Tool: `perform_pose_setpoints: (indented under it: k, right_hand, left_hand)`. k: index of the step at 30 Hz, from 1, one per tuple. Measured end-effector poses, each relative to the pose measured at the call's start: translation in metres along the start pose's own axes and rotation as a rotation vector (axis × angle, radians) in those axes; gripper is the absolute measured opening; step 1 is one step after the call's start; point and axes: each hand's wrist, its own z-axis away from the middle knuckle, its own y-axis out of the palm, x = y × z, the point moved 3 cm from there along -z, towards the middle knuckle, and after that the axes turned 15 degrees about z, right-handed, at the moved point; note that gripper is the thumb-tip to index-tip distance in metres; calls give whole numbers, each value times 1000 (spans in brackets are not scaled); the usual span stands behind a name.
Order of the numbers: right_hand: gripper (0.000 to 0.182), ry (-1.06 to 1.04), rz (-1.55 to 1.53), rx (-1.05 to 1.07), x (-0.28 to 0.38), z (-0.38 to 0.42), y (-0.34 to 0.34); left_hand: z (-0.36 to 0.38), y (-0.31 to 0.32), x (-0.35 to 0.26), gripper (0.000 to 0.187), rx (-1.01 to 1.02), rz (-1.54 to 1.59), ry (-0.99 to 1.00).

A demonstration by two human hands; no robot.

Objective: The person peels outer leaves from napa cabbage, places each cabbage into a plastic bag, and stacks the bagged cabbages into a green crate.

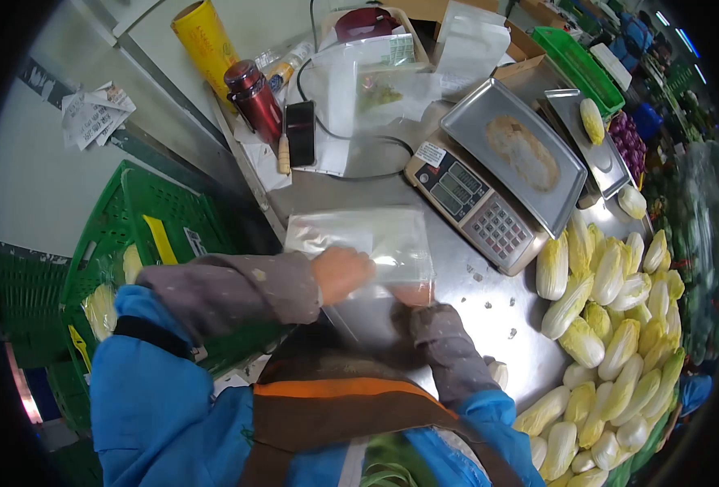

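Note:
A stack of clear plastic bags [400, 235] lies flat on the metal table in front of me. My left hand [343, 274] rests over its lower middle, slightly blurred, with the fingers curled in on the plastic. At the near right corner of the bags is my right hand [413, 292], partly covered by the clear film. Its fingers are hard to make out there.
A weighing scale [477, 203] with a metal pan stands beyond the bags. Many pale yellow chicory heads [619, 349] are piled at right. A green crate [124, 219] stands at left. A red flask [255, 101] and a black phone [301, 134] are at the back.

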Motion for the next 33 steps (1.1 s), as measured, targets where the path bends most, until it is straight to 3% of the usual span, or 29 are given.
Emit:
perform_pose_setpoints:
  k: [1, 3, 5, 7, 8, 11, 13, 14, 16, 21, 23, 26, 30, 32, 33]
  right_hand:
    - [31, 4, 1, 5, 6, 17, -19]
    - [21, -104, 159, -359, 18, 47, -65]
    - [21, 106, -54, -335, -13, 84, -68]
    - [20, 496, -219, -348, -28, 102, -75]
    - [17, 580, -236, -303, -26, 95, -85]
    - [39, 445, -322, -246, 1, 50, -94]
    - [57, 363, -117, -244, -4, 18, -82]
    - [57, 358, -120, -238, -4, 0, -78]
    - [71, 646, -293, -59, -10, -32, -66]
    - [72, 672, -360, 101, -9, -59, -61]
    - [69, 504, -338, 217, -11, -62, -53]
    - [61, 311, -528, 158, -8, -54, -51]
    - [55, 280, -626, 19, 7, -44, -51]
    - [50, 473, -754, 54, 10, -33, -55]
    - [50, 473, -753, 47, 7, -26, -57]
  left_hand:
    - [3, 17, 1, 13, 52, -10, 27]
    - [0, 40, 3, 12, 73, -50, 27]
    - [-1, 59, 2, 11, 93, -87, 27]
    - [3, 72, 1, 14, 98, -149, 78]
    - [4, 75, 0, 14, 99, -147, 78]
    - [4, 83, -7, 17, 85, -249, 128]
    - [4, 88, -13, 18, 86, -322, 188]
    - [5, 90, -14, 18, 86, -322, 179]
    - [6, 91, -16, 18, 51, -358, 192]
    - [11, 98, -15, 16, -33, -404, 212]
    - [12, 98, -15, 15, -18, -428, 200]
    - [11, 98, -13, 14, -29, -428, 221]
    - [10, 97, -11, 14, -8, -383, 255]
    - [8, 91, -11, 14, 20, -342, 260]
    - [7, 86, -14, 15, -8, -317, 299]
